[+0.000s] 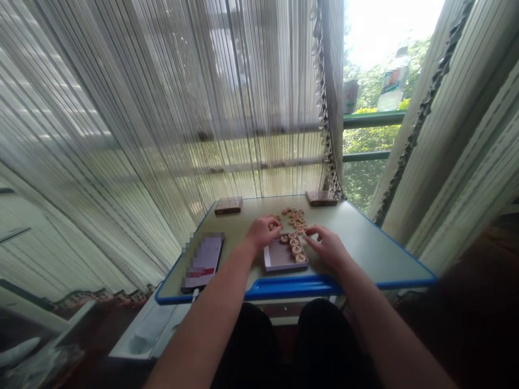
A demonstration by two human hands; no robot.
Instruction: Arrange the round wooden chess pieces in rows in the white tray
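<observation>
Wooden discs (pixel 297 250) in tray (pixel 279 258), along right side and far edge; loose discs (pixel 297 219) beyond. Left hand (pixel 261 233) by far-left corner, right hand (pixel 330 249) by far-right; fingers curled, cannot tell if clamped on discs. Likely filling rows; next move calls for seating 1 disc flat.

A pale desk (pixel 365 254) edged in blue, with a blue trough (pixel 292 286) along its near side, carries a phone (pixel 206 256) on the left, a shallow open box (pixel 279 256) near the middle, loose round wooden xiangqi pieces (pixel 297 219) just beyond it, and two flat boxes, one by the far left corner (pixel 229 206), one by the far right (pixel 321 198).
</observation>
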